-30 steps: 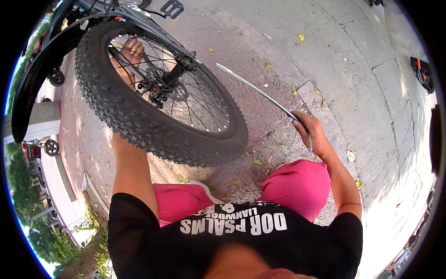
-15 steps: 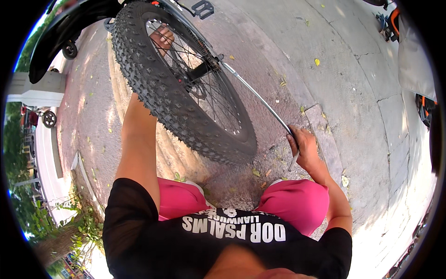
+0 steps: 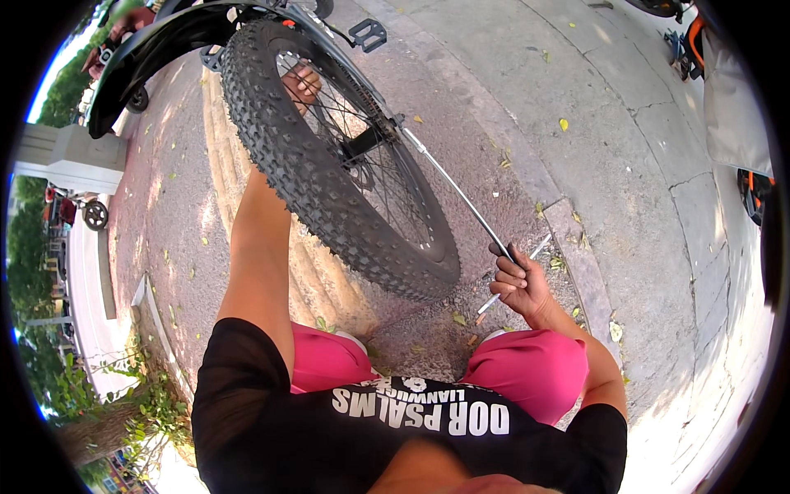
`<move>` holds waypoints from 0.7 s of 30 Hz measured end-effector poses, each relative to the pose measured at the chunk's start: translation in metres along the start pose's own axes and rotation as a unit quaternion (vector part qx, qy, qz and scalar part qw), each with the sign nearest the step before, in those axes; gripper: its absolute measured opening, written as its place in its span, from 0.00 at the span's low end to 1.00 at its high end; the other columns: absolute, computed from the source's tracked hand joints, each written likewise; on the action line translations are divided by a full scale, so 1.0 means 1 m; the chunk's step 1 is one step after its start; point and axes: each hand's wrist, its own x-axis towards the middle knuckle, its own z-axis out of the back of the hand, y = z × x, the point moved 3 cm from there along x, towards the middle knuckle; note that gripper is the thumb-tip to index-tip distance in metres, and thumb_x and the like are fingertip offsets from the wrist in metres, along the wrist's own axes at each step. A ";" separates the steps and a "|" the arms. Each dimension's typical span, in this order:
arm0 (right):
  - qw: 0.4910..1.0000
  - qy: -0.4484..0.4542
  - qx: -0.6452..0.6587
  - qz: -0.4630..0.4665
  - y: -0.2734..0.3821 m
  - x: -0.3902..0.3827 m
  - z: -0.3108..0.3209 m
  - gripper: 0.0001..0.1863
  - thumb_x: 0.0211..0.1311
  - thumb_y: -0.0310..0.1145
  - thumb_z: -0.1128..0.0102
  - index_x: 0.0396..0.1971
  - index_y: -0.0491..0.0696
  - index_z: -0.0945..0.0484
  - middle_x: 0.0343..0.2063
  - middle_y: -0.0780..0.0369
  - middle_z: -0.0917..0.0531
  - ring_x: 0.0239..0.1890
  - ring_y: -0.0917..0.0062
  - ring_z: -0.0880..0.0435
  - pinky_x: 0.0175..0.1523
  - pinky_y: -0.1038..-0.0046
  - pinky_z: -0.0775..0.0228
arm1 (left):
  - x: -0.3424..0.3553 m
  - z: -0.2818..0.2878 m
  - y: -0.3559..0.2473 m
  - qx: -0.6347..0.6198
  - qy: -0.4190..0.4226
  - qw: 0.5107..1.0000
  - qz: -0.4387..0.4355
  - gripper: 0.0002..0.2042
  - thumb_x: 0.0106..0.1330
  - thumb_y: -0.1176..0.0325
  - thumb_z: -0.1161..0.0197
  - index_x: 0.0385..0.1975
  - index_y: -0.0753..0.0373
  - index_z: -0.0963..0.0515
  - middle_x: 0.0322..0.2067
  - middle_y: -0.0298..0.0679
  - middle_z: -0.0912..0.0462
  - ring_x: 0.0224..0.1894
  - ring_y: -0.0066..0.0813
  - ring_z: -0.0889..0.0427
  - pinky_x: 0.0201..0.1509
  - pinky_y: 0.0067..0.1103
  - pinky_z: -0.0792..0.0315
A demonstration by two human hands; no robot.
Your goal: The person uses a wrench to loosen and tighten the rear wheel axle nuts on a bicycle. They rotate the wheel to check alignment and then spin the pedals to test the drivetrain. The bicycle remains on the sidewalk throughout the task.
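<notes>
A fat knobby bicycle tire on a spoked wheel fills the upper middle. My left arm passes along its left side. Beyond the tire, my left hand shows through the spokes with fingers curled; what they close on is hidden. My right hand, at right of the tire, is wrapped round the dark lower end of a long silver socket wrench. Its far end meets the wheel's axle, beside the chain. A thin pale crossbar sticks out on both sides of my right hand.
A black fender and a pedal belong to the bicycle. Grey pavement slabs lie to the right, with scattered yellow leaves. A grey-covered vehicle stands at the right edge. A leafy tree trunk is at lower left.
My right hand has turned on the wrench, fingers now facing up, and the crossbar shows at a new angle, more of it visible. The wheel and my left hand sit slightly lower and further right in view.
</notes>
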 end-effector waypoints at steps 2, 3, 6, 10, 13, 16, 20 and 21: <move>1.000 0.003 0.005 -0.008 -0.002 0.000 0.001 0.21 0.67 0.40 0.56 0.49 0.38 0.33 0.12 0.71 0.43 0.12 0.87 0.47 0.25 0.81 0.49 | -0.002 0.001 0.000 0.001 -0.008 1.000 -0.002 0.40 0.54 0.29 0.61 0.47 0.64 0.34 0.32 0.38 0.31 0.29 0.31 0.33 0.32 0.28 0.38; 0.998 0.006 -0.059 0.021 0.000 -0.001 0.002 0.21 0.67 0.41 0.56 0.49 0.38 0.33 0.12 0.71 0.42 0.13 0.87 0.47 0.25 0.81 0.49 | 0.000 0.002 0.000 0.002 -0.010 1.000 -0.001 0.40 0.54 0.29 0.61 0.47 0.64 0.35 0.32 0.38 0.31 0.29 0.31 0.33 0.32 0.28 0.38; 0.971 0.018 -0.226 0.078 0.012 -0.009 0.018 0.19 0.67 0.40 0.56 0.48 0.38 0.31 0.12 0.70 0.41 0.14 0.86 0.46 0.25 0.79 0.49 | -0.005 0.006 -0.006 0.006 -0.027 1.000 -0.007 0.40 0.54 0.29 0.62 0.47 0.64 0.35 0.32 0.38 0.30 0.29 0.32 0.33 0.32 0.28 0.37; 0.680 -0.215 -0.679 0.174 0.039 -0.007 0.064 0.16 0.68 0.35 0.57 0.45 0.39 0.29 0.14 0.66 0.34 0.18 0.84 0.38 0.25 0.77 0.43 | 0.000 0.005 -0.006 0.015 -0.057 0.998 -0.010 0.40 0.54 0.28 0.64 0.48 0.63 0.35 0.33 0.38 0.29 0.30 0.32 0.32 0.32 0.28 0.37; 0.339 -0.211 -0.891 0.215 0.055 0.001 0.119 0.17 0.64 0.32 0.53 0.50 0.42 0.32 0.23 0.48 0.23 0.26 0.58 0.21 0.30 0.62 0.33 | 0.012 0.000 0.003 0.012 -0.077 0.997 -0.006 0.41 0.54 0.28 0.65 0.48 0.63 0.35 0.33 0.39 0.29 0.30 0.32 0.32 0.32 0.29 0.36; 0.254 -0.199 -0.945 0.055 0.059 0.015 0.115 0.19 0.56 0.29 0.44 0.48 0.39 0.32 0.26 0.45 0.23 0.31 0.51 0.23 0.33 0.58 0.32 | 0.009 0.001 0.002 0.015 -0.105 0.994 -0.003 0.41 0.54 0.27 0.66 0.48 0.62 0.35 0.33 0.39 0.28 0.30 0.33 0.31 0.32 0.29 0.36; 0.074 -0.057 -0.995 -0.037 0.067 0.018 0.079 0.21 0.46 0.28 0.40 0.43 0.40 0.31 0.34 0.49 0.22 0.37 0.59 0.21 0.41 0.58 0.29 | 0.017 -0.001 0.001 0.021 -0.114 0.993 0.002 0.41 0.55 0.27 0.68 0.49 0.62 0.35 0.34 0.39 0.28 0.30 0.33 0.30 0.32 0.30 0.35; 0.027 -0.033 -0.996 -0.075 0.064 0.016 0.062 0.20 0.45 0.26 0.40 0.42 0.41 0.29 0.34 0.50 0.22 0.39 0.61 0.21 0.40 0.58 0.29 | 0.025 0.003 0.004 -0.002 -0.087 0.996 0.017 0.41 0.55 0.26 0.68 0.49 0.62 0.35 0.34 0.39 0.27 0.30 0.33 0.30 0.32 0.30 0.35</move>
